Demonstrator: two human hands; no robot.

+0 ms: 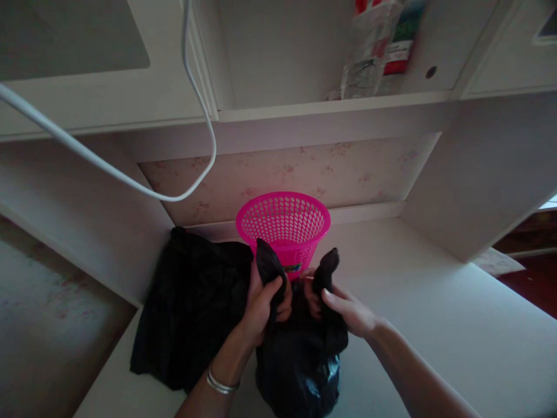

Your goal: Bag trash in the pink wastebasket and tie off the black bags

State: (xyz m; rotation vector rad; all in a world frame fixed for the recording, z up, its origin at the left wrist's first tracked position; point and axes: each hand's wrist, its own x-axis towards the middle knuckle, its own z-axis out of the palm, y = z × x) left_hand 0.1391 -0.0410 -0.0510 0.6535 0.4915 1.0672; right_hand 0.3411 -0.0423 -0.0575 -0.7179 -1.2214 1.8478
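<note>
A black plastic bag (300,366) sits on the white desk (435,325) just in front of me. My left hand (263,305) is closed around the bag's left handle, which sticks up above the fist. My right hand (343,310) grips the bag's right handle in the same way. Both handles are pulled upward and stand close together. Right behind the hands stands a pink perforated plastic basket (282,223), upright and open at the top. A silver bracelet sits on my left wrist.
A pile of black cloth or plastic (191,307) lies at the left of the desk against the side wall. A white cable (130,180) hangs across the upper left. A plastic bottle (369,52) stands on the shelf above.
</note>
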